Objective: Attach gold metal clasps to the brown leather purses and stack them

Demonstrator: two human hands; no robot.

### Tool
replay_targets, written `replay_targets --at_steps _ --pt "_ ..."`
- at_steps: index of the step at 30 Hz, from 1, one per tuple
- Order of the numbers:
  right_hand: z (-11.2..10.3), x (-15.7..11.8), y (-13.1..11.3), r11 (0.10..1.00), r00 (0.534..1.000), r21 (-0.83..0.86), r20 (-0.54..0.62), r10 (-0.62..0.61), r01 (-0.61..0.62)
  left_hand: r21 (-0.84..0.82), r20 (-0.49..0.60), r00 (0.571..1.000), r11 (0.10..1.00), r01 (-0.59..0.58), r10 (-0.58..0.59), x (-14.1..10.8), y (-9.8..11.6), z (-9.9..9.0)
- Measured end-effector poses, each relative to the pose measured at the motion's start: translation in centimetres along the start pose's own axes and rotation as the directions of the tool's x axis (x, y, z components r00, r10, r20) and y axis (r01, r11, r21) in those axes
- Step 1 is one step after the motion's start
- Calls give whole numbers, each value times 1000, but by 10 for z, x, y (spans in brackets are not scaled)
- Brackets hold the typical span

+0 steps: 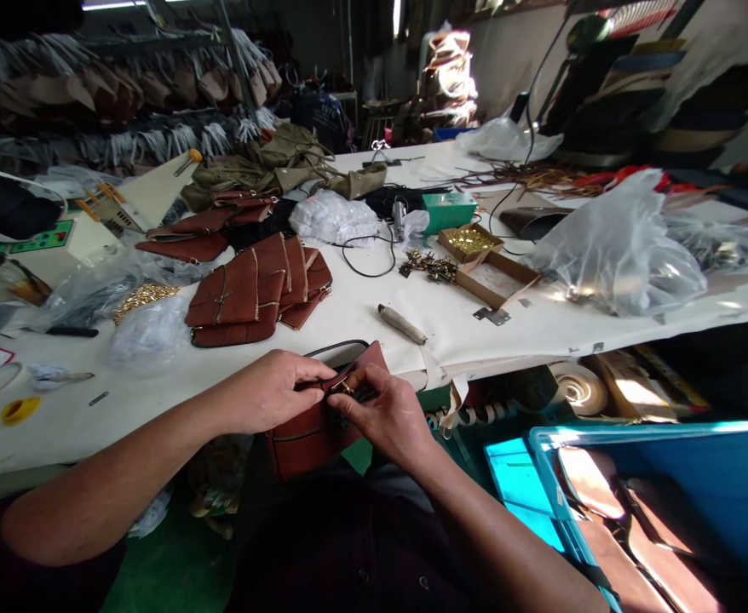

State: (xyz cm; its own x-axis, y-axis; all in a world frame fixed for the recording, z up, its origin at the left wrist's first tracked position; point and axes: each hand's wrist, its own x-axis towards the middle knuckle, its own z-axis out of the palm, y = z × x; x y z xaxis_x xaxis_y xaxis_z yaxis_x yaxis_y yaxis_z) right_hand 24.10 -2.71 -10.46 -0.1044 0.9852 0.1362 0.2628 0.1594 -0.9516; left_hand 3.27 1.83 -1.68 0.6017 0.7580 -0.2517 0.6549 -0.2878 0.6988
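A brown leather bag (301, 443) with a zipper across its front is held at the table's near edge, close to my body. My left hand (278, 390) is closed on the bag's upper edge, thumb and fingers pinching the leather. With thumb and forefinger, my right hand (383, 409) pinches a small brass-coloured metal fitting (342, 387) at the bag's top edge, beside the left fingertips. The fitting's exact kind is partly covered by the fingers. Beyond the hands lies a stack of similar brown leather pieces (239, 294) with zippers.
A wrapped, stick-like tool (403, 323) lies just past the bag. Farther back are a cardboard tray of gold-coloured bits (471, 242), an open cardboard box (495, 279) and a plastic bag (630, 247). A blue bin (668, 434) holding brown pieces stands at lower right.
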Motion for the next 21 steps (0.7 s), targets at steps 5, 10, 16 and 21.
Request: replay_targets --at_steps 5,10,16,21 --pt "-31 14 -5 934 947 -188 -54 -317 303 50 -8 997 996 75 -74 -3 1 -18" --pt "-31 31 -6 867 896 -228 109 -430 444 -97 -6 998 993 61 -62 -7 3 -13" --pt "-13 36 -10 915 937 -201 67 -344 351 -60 -135 986 994 89 -96 -4 -11 -7" --pt "-4 28 -16 829 867 -415 -158 -472 375 -75 -208 971 991 108 -122 -2 -18 -11"
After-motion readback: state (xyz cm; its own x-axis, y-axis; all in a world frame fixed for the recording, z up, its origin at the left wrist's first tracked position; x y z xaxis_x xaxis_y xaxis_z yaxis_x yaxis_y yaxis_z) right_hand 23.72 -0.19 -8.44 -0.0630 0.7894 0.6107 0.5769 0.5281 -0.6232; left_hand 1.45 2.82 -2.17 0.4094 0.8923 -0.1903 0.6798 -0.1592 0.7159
